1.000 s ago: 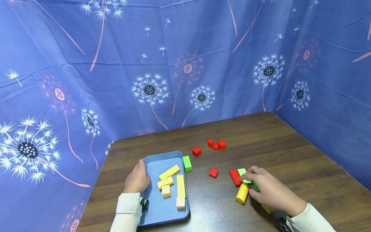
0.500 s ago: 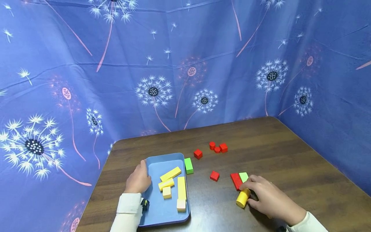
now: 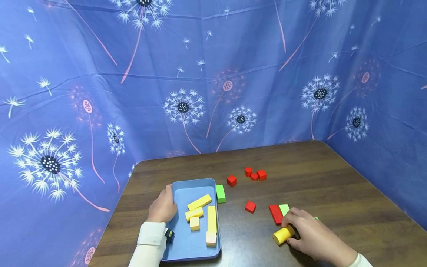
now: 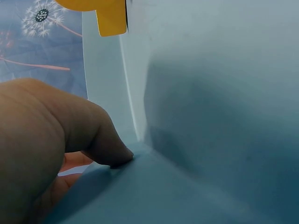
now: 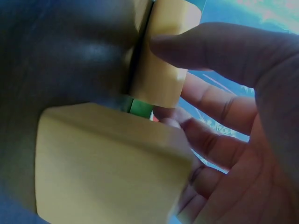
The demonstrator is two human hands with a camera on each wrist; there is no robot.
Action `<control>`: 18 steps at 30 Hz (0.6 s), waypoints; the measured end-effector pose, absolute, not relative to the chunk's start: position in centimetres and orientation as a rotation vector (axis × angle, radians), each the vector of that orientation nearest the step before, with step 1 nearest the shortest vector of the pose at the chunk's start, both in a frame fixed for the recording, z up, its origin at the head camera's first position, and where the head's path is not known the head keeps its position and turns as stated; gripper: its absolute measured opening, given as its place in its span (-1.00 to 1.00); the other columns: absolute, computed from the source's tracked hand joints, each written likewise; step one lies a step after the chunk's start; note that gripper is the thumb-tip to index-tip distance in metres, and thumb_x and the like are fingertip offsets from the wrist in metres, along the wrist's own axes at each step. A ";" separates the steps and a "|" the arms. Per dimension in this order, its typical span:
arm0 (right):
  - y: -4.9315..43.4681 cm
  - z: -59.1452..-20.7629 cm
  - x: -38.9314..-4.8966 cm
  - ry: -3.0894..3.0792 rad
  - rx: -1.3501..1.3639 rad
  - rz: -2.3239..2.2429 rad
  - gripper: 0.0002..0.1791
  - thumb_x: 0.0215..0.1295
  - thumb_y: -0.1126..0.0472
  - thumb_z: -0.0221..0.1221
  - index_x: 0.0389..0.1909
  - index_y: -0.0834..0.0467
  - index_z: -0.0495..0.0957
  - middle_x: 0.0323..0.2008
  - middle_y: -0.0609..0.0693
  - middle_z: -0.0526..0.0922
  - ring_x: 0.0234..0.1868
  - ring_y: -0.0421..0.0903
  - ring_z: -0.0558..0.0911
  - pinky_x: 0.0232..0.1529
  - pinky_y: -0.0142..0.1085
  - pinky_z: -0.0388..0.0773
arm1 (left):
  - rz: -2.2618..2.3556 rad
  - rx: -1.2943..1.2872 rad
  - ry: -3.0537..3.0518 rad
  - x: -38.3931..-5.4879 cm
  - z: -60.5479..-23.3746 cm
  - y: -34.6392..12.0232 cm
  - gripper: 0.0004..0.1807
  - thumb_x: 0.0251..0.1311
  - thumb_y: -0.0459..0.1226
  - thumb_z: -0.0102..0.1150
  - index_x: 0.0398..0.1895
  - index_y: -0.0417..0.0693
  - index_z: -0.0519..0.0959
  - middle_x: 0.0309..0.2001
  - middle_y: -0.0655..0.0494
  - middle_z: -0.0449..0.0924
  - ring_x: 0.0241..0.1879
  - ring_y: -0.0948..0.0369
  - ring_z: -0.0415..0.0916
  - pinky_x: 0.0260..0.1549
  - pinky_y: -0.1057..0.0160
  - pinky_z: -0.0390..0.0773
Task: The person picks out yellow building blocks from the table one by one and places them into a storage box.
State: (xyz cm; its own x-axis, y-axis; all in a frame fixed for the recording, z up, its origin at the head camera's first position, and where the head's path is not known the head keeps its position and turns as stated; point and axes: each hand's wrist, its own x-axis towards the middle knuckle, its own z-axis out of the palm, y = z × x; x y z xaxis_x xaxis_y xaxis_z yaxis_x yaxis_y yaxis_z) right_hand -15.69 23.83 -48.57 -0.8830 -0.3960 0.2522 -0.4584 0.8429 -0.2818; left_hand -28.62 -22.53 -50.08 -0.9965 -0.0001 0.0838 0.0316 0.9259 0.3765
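My left hand (image 3: 162,208) grips the left wall of a blue tray (image 3: 180,246), thumb inside and fingers outside, as the left wrist view also shows. Yellow wooden blocks lie in the tray, among them a long bar (image 3: 211,218) and a cylinder-shaped one (image 3: 194,214). On the right, my right hand (image 3: 308,234) pinches a yellow cylinder (image 3: 282,235) lying low over the table. In the right wrist view the thumb (image 5: 187,49) presses one side of this cylinder, with fingers on the other. A larger yellow block (image 5: 112,163) stands close below it there.
A red block (image 3: 275,214) and a light green block (image 3: 284,209) lie just beyond the right hand. A green block (image 3: 220,193) touches the tray's right side. Several small red blocks, including a cube (image 3: 231,180), are scattered farther back. A patterned blue cloth (image 3: 207,48) hangs behind the table.
The right hand has come down onto the yellow cylinder and pinched it, and the cylinder has turned more sideways. The left hand stays on the tray; the head view has shifted slightly.
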 end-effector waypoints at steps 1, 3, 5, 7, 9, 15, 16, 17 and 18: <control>23.8 -48.6 -15.7 -2.840 0.671 0.521 -0.57 -0.13 0.19 0.57 -0.30 -0.23 0.58 -0.27 -0.38 0.44 -0.24 -0.37 0.45 -0.30 -0.36 0.50 | -0.587 -0.025 -3.001 -28.6 -50.1 -22.5 -0.24 0.32 -0.35 0.16 0.55 -0.30 0.14 0.28 -0.35 0.51 0.08 -0.26 0.63 -0.03 -0.26 0.63; 23.8 -48.6 -15.6 -2.854 0.669 0.548 -0.57 -0.12 0.18 0.58 -0.31 -0.22 0.55 -0.29 -0.38 0.45 -0.25 -0.38 0.43 -0.31 -0.37 0.48 | -0.586 -0.026 -2.999 -28.6 -50.1 -22.5 -0.24 0.32 -0.35 0.16 0.55 -0.30 0.14 0.28 -0.35 0.51 0.08 -0.26 0.64 -0.04 -0.26 0.63; 23.7 -48.6 -15.5 -2.862 0.653 0.547 -0.56 -0.11 0.16 0.58 -0.32 -0.22 0.52 -0.30 -0.39 0.45 -0.25 -0.37 0.43 -0.30 -0.37 0.47 | -0.589 -0.029 -2.995 -28.5 -50.1 -22.5 -0.24 0.32 -0.35 0.17 0.55 -0.31 0.15 0.27 -0.35 0.52 0.08 -0.26 0.64 -0.04 -0.26 0.63; 23.6 -48.6 -15.4 -2.864 0.638 0.544 -0.56 -0.12 0.16 0.57 -0.34 -0.22 0.51 -0.31 -0.39 0.47 -0.26 -0.37 0.42 -0.31 -0.37 0.46 | -0.593 -0.030 -2.993 -28.5 -50.1 -22.5 -0.24 0.32 -0.35 0.18 0.55 -0.31 0.15 0.27 -0.36 0.51 0.09 -0.26 0.63 -0.03 -0.26 0.63; 23.5 -48.6 -15.4 -2.864 0.634 0.534 -0.56 -0.12 0.14 0.58 -0.34 -0.23 0.49 -0.32 -0.41 0.47 -0.27 -0.39 0.42 -0.31 -0.36 0.46 | -0.595 -0.031 -2.990 -28.5 -50.1 -22.5 -0.24 0.32 -0.35 0.19 0.55 -0.31 0.15 0.28 -0.36 0.51 0.09 -0.26 0.63 -0.03 -0.26 0.63; 23.4 -48.7 -15.5 -2.854 0.712 0.572 -0.59 -0.08 0.11 0.57 -0.35 -0.23 0.51 -0.35 -0.44 0.47 -0.31 -0.45 0.42 -0.33 -0.37 0.47 | -0.573 -0.042 -2.973 -28.4 -50.2 -22.6 -0.24 0.29 -0.36 0.20 0.53 -0.32 0.17 0.25 -0.37 0.53 0.03 -0.24 0.66 -0.09 -0.23 0.65; 23.4 -48.7 -15.5 -2.868 0.721 0.588 -0.61 -0.06 0.10 0.56 -0.34 -0.23 0.53 -0.35 -0.44 0.48 -0.31 -0.45 0.42 -0.33 -0.37 0.47 | -0.573 -0.044 -2.969 -28.4 -50.2 -22.6 -0.24 0.29 -0.36 0.21 0.53 -0.32 0.17 0.25 -0.37 0.53 0.03 -0.24 0.66 -0.10 -0.23 0.66; 23.3 -48.7 -15.6 -2.882 0.728 0.606 -0.64 -0.04 0.10 0.56 -0.32 -0.24 0.55 -0.34 -0.44 0.49 -0.30 -0.45 0.43 -0.32 -0.37 0.48 | -0.574 -0.045 -2.967 -28.4 -50.3 -22.6 -0.23 0.28 -0.36 0.21 0.53 -0.32 0.18 0.25 -0.37 0.53 0.02 -0.24 0.66 -0.11 -0.23 0.66; 23.3 -48.6 -15.6 -2.894 0.733 0.622 -0.65 -0.01 0.09 0.55 -0.31 -0.25 0.57 -0.32 -0.44 0.49 -0.29 -0.45 0.43 -0.31 -0.37 0.49 | -0.575 -0.047 -2.963 -28.4 -50.3 -22.6 -0.23 0.28 -0.36 0.22 0.53 -0.32 0.18 0.25 -0.37 0.53 0.00 -0.24 0.67 -0.12 -0.23 0.66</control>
State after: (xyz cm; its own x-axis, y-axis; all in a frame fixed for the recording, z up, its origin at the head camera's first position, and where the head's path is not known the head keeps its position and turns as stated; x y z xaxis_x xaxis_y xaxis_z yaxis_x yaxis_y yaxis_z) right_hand -15.57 23.30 -48.65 -0.8804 -0.4367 0.1846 -0.4740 0.8015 -0.3645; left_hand -28.43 -22.59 -50.26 -0.9920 0.0073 0.1260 0.0539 0.9273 0.3705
